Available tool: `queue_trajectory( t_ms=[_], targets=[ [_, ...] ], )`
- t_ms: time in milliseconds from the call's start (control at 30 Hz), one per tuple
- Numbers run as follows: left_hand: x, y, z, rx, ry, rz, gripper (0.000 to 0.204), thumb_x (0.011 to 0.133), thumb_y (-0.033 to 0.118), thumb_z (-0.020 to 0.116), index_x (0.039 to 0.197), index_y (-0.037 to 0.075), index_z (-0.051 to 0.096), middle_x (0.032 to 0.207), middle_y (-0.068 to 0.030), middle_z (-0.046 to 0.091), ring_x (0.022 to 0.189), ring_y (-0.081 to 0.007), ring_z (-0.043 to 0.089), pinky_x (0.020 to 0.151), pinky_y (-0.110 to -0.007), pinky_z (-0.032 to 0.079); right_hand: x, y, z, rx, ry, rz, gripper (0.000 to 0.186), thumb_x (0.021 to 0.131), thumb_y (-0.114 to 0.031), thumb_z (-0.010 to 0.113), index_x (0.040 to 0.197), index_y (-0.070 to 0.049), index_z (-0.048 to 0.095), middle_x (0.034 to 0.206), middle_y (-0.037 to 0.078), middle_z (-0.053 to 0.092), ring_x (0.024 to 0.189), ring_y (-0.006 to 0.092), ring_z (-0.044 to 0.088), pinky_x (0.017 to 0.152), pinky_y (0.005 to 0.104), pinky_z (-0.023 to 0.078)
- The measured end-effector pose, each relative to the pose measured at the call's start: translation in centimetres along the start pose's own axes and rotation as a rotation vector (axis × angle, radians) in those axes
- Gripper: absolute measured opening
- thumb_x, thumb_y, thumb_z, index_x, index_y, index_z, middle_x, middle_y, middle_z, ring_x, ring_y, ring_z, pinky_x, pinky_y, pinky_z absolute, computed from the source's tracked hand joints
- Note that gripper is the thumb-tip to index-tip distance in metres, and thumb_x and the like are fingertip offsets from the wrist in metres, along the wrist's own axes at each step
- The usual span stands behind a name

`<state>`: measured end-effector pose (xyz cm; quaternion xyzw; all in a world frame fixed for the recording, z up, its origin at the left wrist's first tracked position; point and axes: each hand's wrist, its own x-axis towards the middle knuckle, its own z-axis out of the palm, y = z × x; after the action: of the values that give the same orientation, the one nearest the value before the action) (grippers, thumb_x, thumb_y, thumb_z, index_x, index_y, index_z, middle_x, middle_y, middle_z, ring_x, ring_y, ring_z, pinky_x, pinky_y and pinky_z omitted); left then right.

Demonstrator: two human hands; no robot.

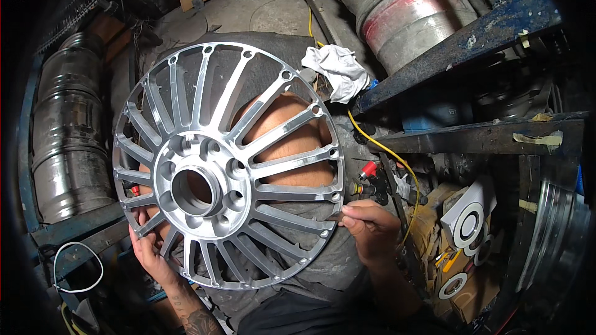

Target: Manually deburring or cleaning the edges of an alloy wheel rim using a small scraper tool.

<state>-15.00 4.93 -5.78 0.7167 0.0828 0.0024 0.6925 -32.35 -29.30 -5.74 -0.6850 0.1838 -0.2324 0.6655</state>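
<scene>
A silvery multi-spoke alloy wheel face (292, 193) lies tilted across my bent legs, its hub and round centre bore toward the lower left. My left hand (152, 254) is closed round the lower left of the rim, some fingers hidden behind the spokes. At the right edge of the rim my right hand (371, 228) has thumb and forefinger pinched together. A small dark flat piece shows at their tips against the rim; what it is I cannot make out. Bare skin of my legs (292, 136) is visible between the spokes.
Metal wheel barrels (68, 124) stand stacked at left, and a large cylinder (410, 25) lies at the upper right. A white rag (338, 71) is beyond the wheel. A yellow cable (388, 149) runs down past a red-tipped air tool (368, 170). Blue metal racking (459, 43) borders the right.
</scene>
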Motion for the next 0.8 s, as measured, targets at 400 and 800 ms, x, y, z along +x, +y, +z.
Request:
queue_trajectory(
  t_ms=[400,800],
  targets=[
    [0.1,0.5,0.6,-0.239,-0.004,-0.065,0.065,0.086,0.006,0.038,0.15,-0.006,0.031,0.153,-0.0214,0.039,0.14,-0.0294,0.042,0.117,-0.041,0.033,5.5,-0.2,1.5,0.436,0.122,0.154,0.024,0.095,0.0,0.063,0.118,0.004,0.063,0.103,0.007,0.069,0.092,0.0084,0.063,0.085,0.0211,0.048],
    [0.6,1.2,1.0,-0.229,-0.038,-0.09,0.072,0.078,0.005,0.041,0.149,-0.006,0.032,0.148,-0.0188,0.045,0.134,-0.0275,0.047,0.113,-0.039,0.035,4.7,-0.7,1.0,0.365,0.038,0.117,0.02,0.095,0.002,0.062,0.115,0.005,0.064,0.103,0.009,0.07,0.093,0.0095,0.065,0.084,0.0217,0.05]
  ],
)
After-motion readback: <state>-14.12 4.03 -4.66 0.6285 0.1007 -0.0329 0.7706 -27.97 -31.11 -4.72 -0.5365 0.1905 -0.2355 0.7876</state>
